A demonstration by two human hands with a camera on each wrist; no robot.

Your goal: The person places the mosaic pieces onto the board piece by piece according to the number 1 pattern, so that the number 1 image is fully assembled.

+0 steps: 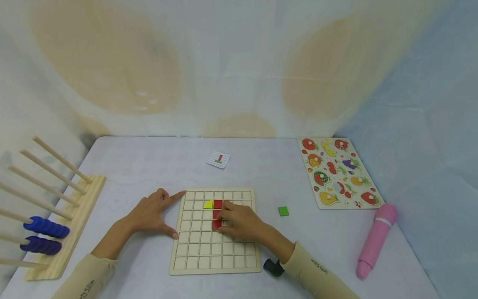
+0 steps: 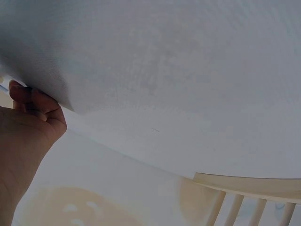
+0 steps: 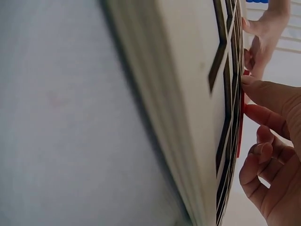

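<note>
A wooden grid board (image 1: pixel 193 249) lies flat on the table. On its squares sit a column of red tiles (image 1: pixel 217 204) and, at the column's upper left, a yellow tile (image 1: pixel 208 204) with a slanted side. My left hand (image 1: pixel 151 211) steadies the board's left side, with index finger and thumb spread wide and their tips on its edge. Over the red column, my right hand (image 1: pixel 240 220) pinches a red tile (image 3: pixel 242 125) between thumb and index finger, the other fingers curled. Part of the board is hidden beneath this hand.
A green tile (image 1: pixel 283 211) lies right of the board, and a small pattern card (image 1: pixel 218 159) beyond it. A black object (image 1: pixel 274 268) is near the right sleeve. Around are a fruit puzzle board (image 1: pixel 317 199), a pink cylindrical object (image 1: pixel 375 243) and a wooden peg rack (image 1: pixel 87 207).
</note>
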